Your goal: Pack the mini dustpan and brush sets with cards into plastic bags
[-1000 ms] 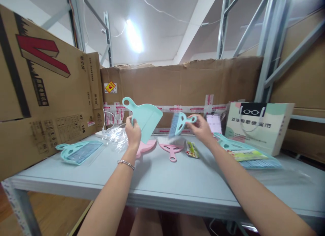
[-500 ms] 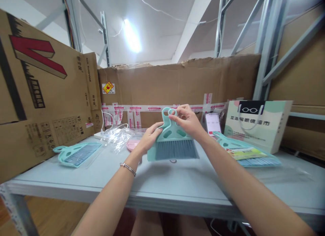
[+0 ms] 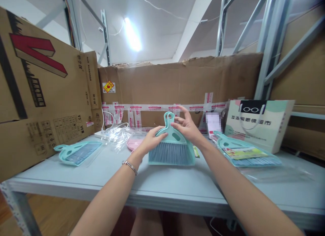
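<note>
A mint-green hand brush [image 3: 170, 153] with grey bristles lies face out inside a matching dustpan [image 3: 192, 158], their looped handles lined up. The set stands nearly upright just above or on the table; I cannot tell which. My left hand [image 3: 152, 139] grips its left edge, thumb across the front of the brush. At the upper right edge, my right hand [image 3: 188, 126] has its fingers apart and index finger raised, with the thumb touching the brush near the handle. A pink dustpan [image 3: 133, 144] lies behind my left hand, partly hidden.
Another green brush-and-dustpan set [image 3: 80, 153] lies left on the table [image 3: 114, 183]. To the right lies a labelled set [image 3: 247, 154] beside clear plastic film. Behind are crumpled plastic [image 3: 118, 136], a phone [image 3: 214, 122] and a paper bag [image 3: 256, 127]. Large cardboard boxes [image 3: 45, 93] stand around.
The brush has come down and left into the dustpan, and the two handle loops now overlap. My right hand has loosened from the brush handle, its fingers spreading.
</note>
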Demonstrator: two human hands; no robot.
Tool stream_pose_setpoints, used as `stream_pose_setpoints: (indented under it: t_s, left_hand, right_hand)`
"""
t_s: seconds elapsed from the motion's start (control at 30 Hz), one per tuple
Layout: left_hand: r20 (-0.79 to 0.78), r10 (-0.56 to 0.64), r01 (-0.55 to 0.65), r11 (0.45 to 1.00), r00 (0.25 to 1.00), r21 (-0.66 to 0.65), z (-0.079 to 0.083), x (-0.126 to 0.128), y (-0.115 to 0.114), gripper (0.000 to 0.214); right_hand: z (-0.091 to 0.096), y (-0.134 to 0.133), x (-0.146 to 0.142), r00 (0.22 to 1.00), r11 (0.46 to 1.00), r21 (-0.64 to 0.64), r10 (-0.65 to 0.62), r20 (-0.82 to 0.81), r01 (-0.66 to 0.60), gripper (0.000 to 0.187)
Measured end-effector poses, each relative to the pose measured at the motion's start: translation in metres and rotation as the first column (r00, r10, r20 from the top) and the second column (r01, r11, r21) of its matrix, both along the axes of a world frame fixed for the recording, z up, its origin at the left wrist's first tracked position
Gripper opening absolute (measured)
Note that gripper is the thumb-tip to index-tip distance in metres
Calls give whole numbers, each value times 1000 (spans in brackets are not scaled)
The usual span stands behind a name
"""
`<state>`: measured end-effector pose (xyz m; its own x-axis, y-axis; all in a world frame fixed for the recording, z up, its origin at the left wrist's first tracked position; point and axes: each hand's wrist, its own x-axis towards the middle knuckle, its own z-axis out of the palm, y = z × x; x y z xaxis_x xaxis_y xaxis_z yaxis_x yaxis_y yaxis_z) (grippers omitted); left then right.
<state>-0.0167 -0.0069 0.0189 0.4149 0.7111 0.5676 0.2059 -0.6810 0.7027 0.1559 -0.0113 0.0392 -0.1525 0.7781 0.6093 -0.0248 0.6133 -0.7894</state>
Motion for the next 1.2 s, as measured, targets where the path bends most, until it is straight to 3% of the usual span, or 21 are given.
stream_pose_setpoints:
  t_s: [0.07,0.17,0.27,0.4,0.6,0.7,0.83,0.93,0.97,1.0,1.07,1.13,1.2]
  left_hand:
    - [-11,-6,6,1000,1000,-18,-1,0,1,33]
    - [-42,5,-4,1000,999,23,-3,1,2,33]
    - [-62,37,-33,996,997,78,-5,3,4,32]
    - [-72,23,-17,997,997,76,-6,2,7,34]
    - [-55,33,-31,999,998,42,-5,1,7,35]
    - [0,79,-79,996,997,36,-7,3,8,33]
    - [90,139,-137,990,986,-25,-5,-1,14,39]
    - [86,220,-211,972,972,-107,-3,-20,30,51]
    - [64,318,-311,945,946,-96,-4,-30,37,52]
    - [22,477,-476,879,879,-17,-6,-42,44,47]
    - [-90,746,-729,665,660,164,-13,-64,58,36]
    - [-320,815,-815,552,483,177,-21,-81,68,34]
    - [-524,769,-844,513,367,161,-27,-88,73,30]
  right_hand:
    - [0,0,3,999,993,-113,43,18,-40,80]
    - [-1,2,4,999,975,-222,23,33,-15,55]
    - [-3,3,1,1000,971,-239,-17,-6,15,38]
    - [-5,3,-3,997,970,-238,-59,-58,44,32]
    - [-6,3,0,998,964,-266,8,-60,-24,33]
    - [-7,5,5,997,964,-255,-60,47,71,41]
    - [-10,7,15,952,957,-247,-77,296,154,35]
    - [-12,11,24,950,953,-233,-119,290,191,37]
    - [-12,12,26,952,950,-229,-148,267,212,38]
    - [-13,13,28,953,944,-229,-178,246,236,39]
    - [-13,15,31,947,932,-232,-228,225,279,40]
    - [-13,15,32,938,923,-233,-252,237,307,40]
    - [-12,15,31,939,921,-247,-242,246,301,40]
